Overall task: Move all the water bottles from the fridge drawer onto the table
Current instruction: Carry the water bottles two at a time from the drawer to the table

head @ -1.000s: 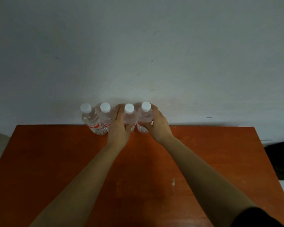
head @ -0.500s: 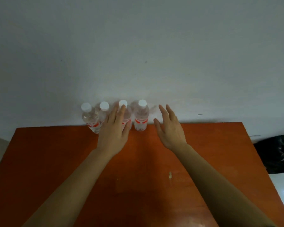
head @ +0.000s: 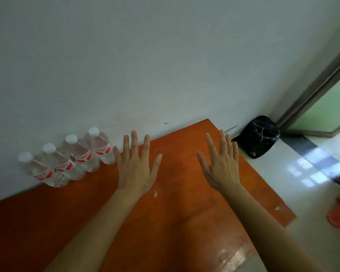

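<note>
Four water bottles (head: pixel 67 161) with white caps and red labels stand upright in a tight row at the back edge of an orange table (head: pixel 175 222), against a pale wall (head: pixel 145 55). The left hand (head: pixel 134 169) hovers above the tabletop just right of the row, fingers spread wide and flat, gripping nothing; its little finger is near the last bottle, and contact cannot be judged. The right hand (head: pixel 222 167) is well apart from the bottles, also spread open and empty, over the table's far right part. A black bag (head: pixel 259 136) sits on the floor beyond the table corner, beside a doorway (head: pixel 322 107). The fridge drawer is not in view. Judging by the empty hands, this is the gap between a set-down and the next fetch. The next move probably calls for turning to the drawer, checking for remaining bottles, and bringing any over to extend the row rightward.
</note>
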`<state>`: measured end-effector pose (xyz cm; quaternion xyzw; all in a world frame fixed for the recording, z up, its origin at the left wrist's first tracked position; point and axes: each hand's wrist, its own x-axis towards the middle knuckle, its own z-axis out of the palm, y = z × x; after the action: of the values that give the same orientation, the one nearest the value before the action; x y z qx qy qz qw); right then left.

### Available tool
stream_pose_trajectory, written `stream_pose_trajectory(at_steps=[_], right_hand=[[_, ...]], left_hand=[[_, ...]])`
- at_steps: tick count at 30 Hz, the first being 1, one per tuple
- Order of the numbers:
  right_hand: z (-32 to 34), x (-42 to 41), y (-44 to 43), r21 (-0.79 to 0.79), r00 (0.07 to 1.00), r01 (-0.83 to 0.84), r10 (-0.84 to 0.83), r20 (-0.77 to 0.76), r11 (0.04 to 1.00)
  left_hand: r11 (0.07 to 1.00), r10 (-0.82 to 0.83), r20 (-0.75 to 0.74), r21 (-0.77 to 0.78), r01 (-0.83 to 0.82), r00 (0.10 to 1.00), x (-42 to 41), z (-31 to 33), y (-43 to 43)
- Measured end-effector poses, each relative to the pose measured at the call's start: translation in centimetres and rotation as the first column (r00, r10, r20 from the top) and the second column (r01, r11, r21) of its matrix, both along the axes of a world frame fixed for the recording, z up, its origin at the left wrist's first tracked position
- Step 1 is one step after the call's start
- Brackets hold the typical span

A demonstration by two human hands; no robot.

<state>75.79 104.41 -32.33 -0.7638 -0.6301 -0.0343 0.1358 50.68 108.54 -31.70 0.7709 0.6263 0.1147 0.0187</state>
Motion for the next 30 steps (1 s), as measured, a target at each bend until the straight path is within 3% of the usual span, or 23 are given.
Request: stream_pose_trajectory(at_steps=[7, 12, 21, 26, 30], right_hand=[[6.8, 13.3, -16.9, 0.163, 0.962, 0.27, -0.271, -0.014, 0.949], [9.5, 23.7, -34.4, 0.225, 0.865, 0.493, -0.502, -0.017, 0.841], [11.1, 36.9, -59.0, 0.292, 0.594, 0.782, -0.801, -0.079, 0.551], [7.8, 42.0, -67.1, 0.239, 0.442, 0.88, -0.892, -0.094, 0.41], [6.3, 48.4, -71.9, 0.168, 0.359, 0.921, -0.933, -0.015, 0.351]], left_hand=[[0.949, -0.273, 0.035, 0.172, 0.264, 0.961, 16.6, 8.6, -9.6], [0.844, -0.513, 0.032, 0.205, 0.496, 0.858, 30.0, 11.2, -21.6], [0.529, -0.839, 0.03, 0.271, 0.804, 0.543, 51.3, 13.8, -41.3], [0.355, -0.93, 0.001, 0.252, 0.9, 0.367, 60.9, 10.8, -48.0], [0.247, -0.967, -0.004, 0.214, 0.945, 0.254, 70.3, 8.5, -52.3]])
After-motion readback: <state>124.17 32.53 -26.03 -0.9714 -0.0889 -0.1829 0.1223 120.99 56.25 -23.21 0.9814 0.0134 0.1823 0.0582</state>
